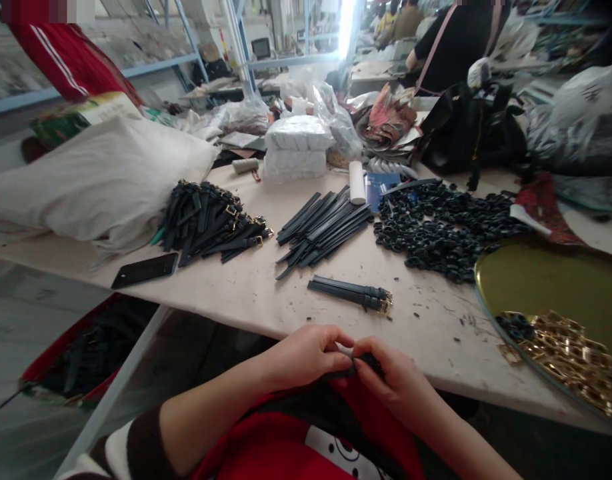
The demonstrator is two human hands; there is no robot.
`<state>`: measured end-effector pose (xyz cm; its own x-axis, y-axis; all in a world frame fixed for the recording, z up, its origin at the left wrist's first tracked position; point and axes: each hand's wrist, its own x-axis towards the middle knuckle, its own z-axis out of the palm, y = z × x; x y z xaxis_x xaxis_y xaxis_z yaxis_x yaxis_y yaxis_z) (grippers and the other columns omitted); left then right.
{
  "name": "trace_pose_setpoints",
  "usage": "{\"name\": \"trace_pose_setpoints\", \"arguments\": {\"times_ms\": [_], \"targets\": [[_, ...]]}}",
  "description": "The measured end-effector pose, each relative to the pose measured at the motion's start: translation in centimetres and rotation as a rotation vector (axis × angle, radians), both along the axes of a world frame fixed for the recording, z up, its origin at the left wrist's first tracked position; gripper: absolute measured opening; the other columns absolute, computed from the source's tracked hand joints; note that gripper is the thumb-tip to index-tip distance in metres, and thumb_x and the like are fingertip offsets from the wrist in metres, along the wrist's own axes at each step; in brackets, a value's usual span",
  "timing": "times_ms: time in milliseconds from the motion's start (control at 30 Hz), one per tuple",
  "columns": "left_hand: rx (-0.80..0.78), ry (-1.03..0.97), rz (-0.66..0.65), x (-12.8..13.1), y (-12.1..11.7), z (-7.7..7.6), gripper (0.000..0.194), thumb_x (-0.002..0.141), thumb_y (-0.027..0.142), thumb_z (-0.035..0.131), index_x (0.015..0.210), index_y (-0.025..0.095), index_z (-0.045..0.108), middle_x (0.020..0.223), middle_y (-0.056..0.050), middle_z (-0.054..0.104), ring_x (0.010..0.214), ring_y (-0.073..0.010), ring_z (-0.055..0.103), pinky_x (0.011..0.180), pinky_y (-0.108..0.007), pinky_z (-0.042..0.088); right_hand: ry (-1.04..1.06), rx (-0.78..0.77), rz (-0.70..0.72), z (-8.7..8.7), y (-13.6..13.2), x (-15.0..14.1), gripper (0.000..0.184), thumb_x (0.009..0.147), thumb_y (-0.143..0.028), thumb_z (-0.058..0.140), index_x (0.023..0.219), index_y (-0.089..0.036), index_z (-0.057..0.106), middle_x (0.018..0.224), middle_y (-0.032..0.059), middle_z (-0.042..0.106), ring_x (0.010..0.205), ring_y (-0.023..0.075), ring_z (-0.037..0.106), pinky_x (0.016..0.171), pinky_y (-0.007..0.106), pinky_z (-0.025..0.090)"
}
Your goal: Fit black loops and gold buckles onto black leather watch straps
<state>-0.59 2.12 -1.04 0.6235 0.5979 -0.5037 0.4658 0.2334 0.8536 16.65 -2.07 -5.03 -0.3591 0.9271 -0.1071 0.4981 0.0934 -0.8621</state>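
**Strap assembly: fitting stage at the table edge**

Both hands work close together just below the near edge of the table [266, 293], over the person's lap. The left hand [306, 357] and the right hand [393, 377] each pinch one end of a short dark strap piece [360, 363]. Thumb and forefinger of each hand are pressed together on it, with the remaining fingers curled in. The strap piece lies between the two hands and is mostly covered by the fingers; whether a buckle or loop is already on it cannot be told.

Judged from the layout, the step in hand is the fitting of a part onto a single strap.

- Two finished straps with gold buckles [351, 293] lie on the table just ahead of the hands.
- A bundle of plain straps [323, 227] lies further back.
- A heap of buckled straps [211, 220] lies to the left.
- A spread of small black loops [446, 227] lies to the right.
- A round tray [536, 280] at the far right holds gold buckles [571, 353].
- A phone [145, 270] lies at the left table edge.

The next move probably calls for a steady two-handed pinch, with the strap end kept aligned, since the piece is narrow and small.
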Motion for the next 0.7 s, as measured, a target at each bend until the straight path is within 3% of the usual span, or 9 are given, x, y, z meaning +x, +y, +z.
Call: {"name": "trace_pose_setpoints", "arguments": {"times_ms": [67,167,267,367,700], "targets": [[-0.003,-0.023,-0.016,0.0,-0.5,0.3,0.029,0.078,0.023,0.049,0.104,0.014,0.056,0.077,-0.003,0.067,0.070,-0.0130,0.062,0.064,-0.022,0.046,0.069,-0.011,-0.010,0.0,-0.8,-0.1,0.009,0.083,-0.026,0.042,0.081,-0.022,0.050,0.070,-0.0012,0.059,0.063,0.0151,0.054,0.057,0.026,0.041],[0.134,0.009,-0.037,0.1,-1.0,1.1,0.029,0.079,0.025,0.047,0.105,0.014,0.056,0.079,-0.003,0.067,0.071,-0.0127,0.061,0.062,-0.020,0.044,0.150,0.028,-0.141,0.0,-1.7,0.1,0.013,0.085,-0.032,0.040,0.082,-0.022,0.049,0.070,-0.0007,0.057,0.062,0.0153,0.054,0.056,0.026,0.042],[0.306,0.141,-0.155,0.0,-1.1,1.8,0.022,0.080,0.029,0.046,0.085,0.015,0.062,0.069,-0.001,0.064,0.060,-0.0107,0.057,0.053,-0.018,0.039,0.100,0.089,-0.246,0.1,-2.0,0.3,0.016,0.085,-0.036,0.041,0.089,-0.022,0.049,0.071,0.0004,0.057,0.061,0.0163,0.054,0.055,0.027,0.040],[0.401,0.204,-0.222,0.0,-1.1,2.0,0.028,0.082,0.031,0.042,0.067,0.015,0.060,0.058,0.001,0.058,0.051,-0.0086,0.051,0.048,-0.017,0.033,0.036,0.152,-0.239,0.3,-1.9,0.5,0.017,0.084,-0.037,0.043,0.090,-0.022,0.049,0.070,0.0008,0.057,0.061,0.0167,0.053,0.056,0.028,0.039],[0.427,0.217,-0.299,1.1,-0.8,1.7,0.025,0.083,0.027,0.041,0.067,0.015,0.057,0.057,0.002,0.057,0.050,-0.0083,0.051,0.047,-0.017,0.033,0.043,0.213,-0.118,-0.1,-1.7,0.8,0.014,0.086,-0.032,0.041,0.088,-0.022,0.050,0.072,0.0009,0.058,0.064,0.0159,0.054,0.057,0.027,0.041]]}}
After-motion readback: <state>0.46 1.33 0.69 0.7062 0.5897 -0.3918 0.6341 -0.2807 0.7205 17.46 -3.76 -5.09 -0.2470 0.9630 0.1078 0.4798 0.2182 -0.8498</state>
